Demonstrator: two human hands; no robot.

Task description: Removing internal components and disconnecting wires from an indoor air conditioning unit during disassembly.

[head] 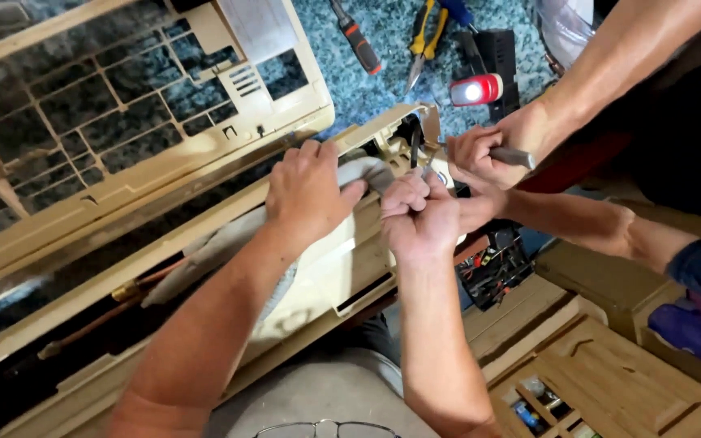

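The cream plastic air-conditioner casing (318, 276) lies slantwise across the person's lap, running from the lower left up toward the centre of the view, with its far end near a small red work light (476, 89) that glows on the blue speckled floor (375, 81). The left hand (308, 193) lies palm down on the upper edge of the casing, forearm reaching up from the bottom left, fingers curled over a pale grey insulated hose (221, 243) that runs along the body; it presses or grips there, though how tightly cannot be told. The right hand (419, 215) is bunched into a fist just beside it at the casing's end, knuckles up, fingers pinched closed around something small that is hidden inside the grasp. A second person's hands come in from the right: the upper one (480, 154) is clenched around the handle of a metal tool (513, 156) pointed at the same end of the casing, and the lower one (476, 207) lies against the right hand, its forearm stretching off to the right. A detached cream grille panel (123, 122) lies at the upper left. Beyond the casing, a screwdriver with an orange and black handle (356, 36) and yellow-handled pliers (422, 40) lie on the floor. A copper pipe (99, 320) shows along the casing at lower left.
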